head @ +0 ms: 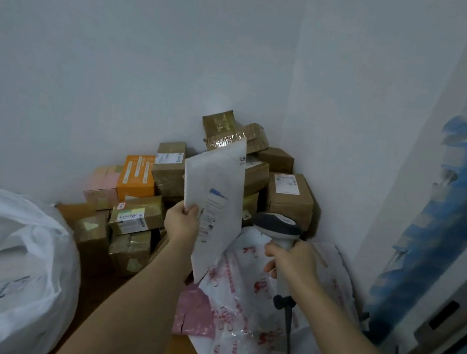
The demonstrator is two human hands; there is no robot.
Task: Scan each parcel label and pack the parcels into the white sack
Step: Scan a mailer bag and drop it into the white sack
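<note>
The right hand point(294, 259) is gripping the scanner point(279, 233), aiming at the mailer point(220, 175) the left hand point(183, 223) is pinching upright. The sack point(6, 266) is lying left of both hands.

Sack point(4, 259) at far left, near edge of view. Stack of boxes point(165, 185) piled in wall corner, behind everything, right of sack. Left hand point(183, 223) holds mailer point(214, 198) upright in front of stack, centre. Right hand point(292, 259) just right of mailer, gripping scanner point(277, 227); scanner head beside mailer's right edge, cable point(287, 332) hanging below hand. Printed plastic bag point(241, 311) lies beneath both hands, before stack. Flat pouch point(196, 314) partly under bag's left edge. Panel point(445, 204) leans at far right.
</note>
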